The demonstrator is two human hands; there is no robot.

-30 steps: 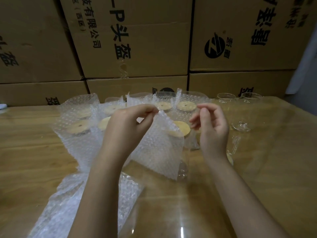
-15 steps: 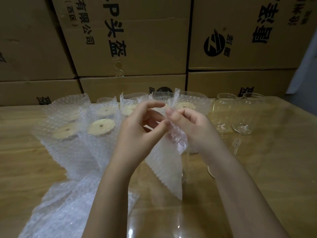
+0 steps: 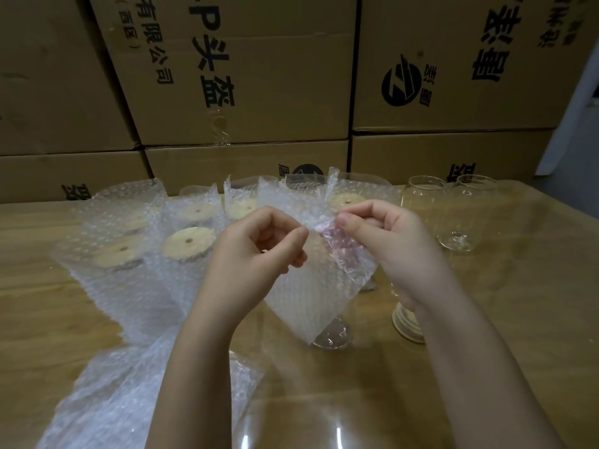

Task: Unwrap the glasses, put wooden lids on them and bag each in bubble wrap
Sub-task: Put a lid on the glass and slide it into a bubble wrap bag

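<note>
Aloft, dimpled translucent bubble-wrap bag (image 3: 311,286)

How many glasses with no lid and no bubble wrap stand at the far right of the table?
2. The left glass and the right glass stand side by side near the far right edge, beyond the right hand. Others may hide behind the bubble wrap bag.

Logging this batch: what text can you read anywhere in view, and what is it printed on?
"有限公司", sideways on the middle box.
"(西区)", beside it on that box.
"P头盔", large, same box.
Right box: round logo and big characters, too uncertain to read.
Lower boxes: print cut off by the table.
</note>
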